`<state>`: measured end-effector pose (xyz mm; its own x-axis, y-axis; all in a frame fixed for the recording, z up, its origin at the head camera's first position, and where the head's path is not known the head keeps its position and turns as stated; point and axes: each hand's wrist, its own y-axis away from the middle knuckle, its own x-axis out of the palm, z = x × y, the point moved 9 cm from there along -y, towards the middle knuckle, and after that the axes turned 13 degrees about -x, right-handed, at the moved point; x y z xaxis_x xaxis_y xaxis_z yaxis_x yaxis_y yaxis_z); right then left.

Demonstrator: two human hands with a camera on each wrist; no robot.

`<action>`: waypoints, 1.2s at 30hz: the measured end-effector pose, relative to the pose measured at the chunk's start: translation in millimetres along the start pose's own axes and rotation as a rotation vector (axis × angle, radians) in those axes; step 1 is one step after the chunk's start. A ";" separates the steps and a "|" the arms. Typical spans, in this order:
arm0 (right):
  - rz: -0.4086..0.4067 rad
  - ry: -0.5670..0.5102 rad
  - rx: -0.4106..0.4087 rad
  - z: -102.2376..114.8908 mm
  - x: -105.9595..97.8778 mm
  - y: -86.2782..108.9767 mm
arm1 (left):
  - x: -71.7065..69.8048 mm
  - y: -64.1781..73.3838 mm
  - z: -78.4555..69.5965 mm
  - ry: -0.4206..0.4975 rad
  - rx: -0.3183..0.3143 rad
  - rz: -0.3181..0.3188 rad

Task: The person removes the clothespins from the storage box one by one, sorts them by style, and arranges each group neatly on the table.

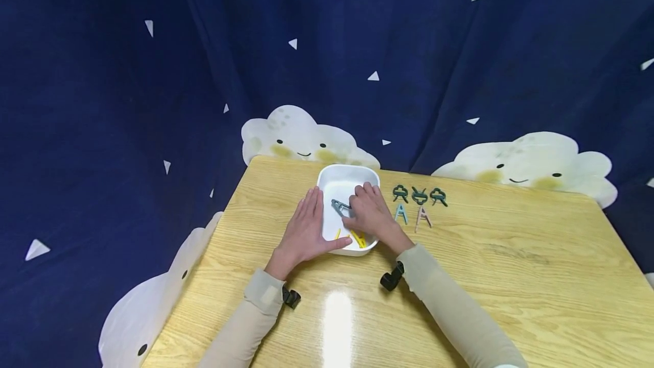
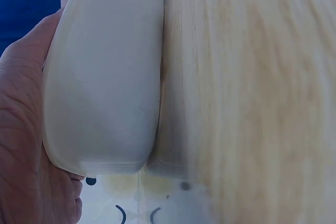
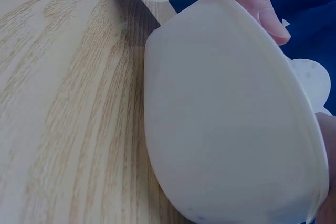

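A white plastic container (image 1: 332, 186) stands on the wooden table. My left hand (image 1: 304, 229) lies along its left side with straight fingers, and the thumb (image 3: 262, 14) reaches across the front rim. Inside the container, the curled fingers of my right hand (image 1: 370, 212) pinch a grey-blue clip (image 1: 338, 207), whose far end is covered by the hand. Yellow clips (image 1: 360, 239) lie near the front, partly hidden by my left thumb and right hand. In both wrist views the container's outer wall (image 2: 105, 77) hides what is inside.
Right of the container, three dark green clips (image 1: 419, 196) form a row on the table (image 1: 490, 266). Below them lie a light blue clip (image 1: 401, 214) and a pink clip (image 1: 423, 217). A navy curtain (image 1: 327, 72) with white clouds hangs behind the table's far edge.
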<state>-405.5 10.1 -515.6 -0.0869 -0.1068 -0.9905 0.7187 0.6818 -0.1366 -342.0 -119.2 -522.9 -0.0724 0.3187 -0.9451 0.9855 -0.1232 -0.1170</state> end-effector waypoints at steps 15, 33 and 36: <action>-0.066 -0.036 -0.033 2.2 -5.6 -1.4 | -1.0 -0.8 0.3 -0.004 -0.008 0.016; -0.008 -0.016 -0.155 10.8 2.4 -2.1 | -1.2 -0.7 0.6 0.015 -0.010 0.004; -0.010 -0.007 -0.147 11.2 1.9 -1.8 | -0.2 -0.9 0.5 0.009 -0.013 0.008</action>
<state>-399.3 0.6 -517.0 -0.0883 -0.1191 -0.9889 0.6087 0.7795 -0.1482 -342.9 -119.7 -522.7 -0.0628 0.3259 -0.9433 0.9879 -0.1139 -0.1051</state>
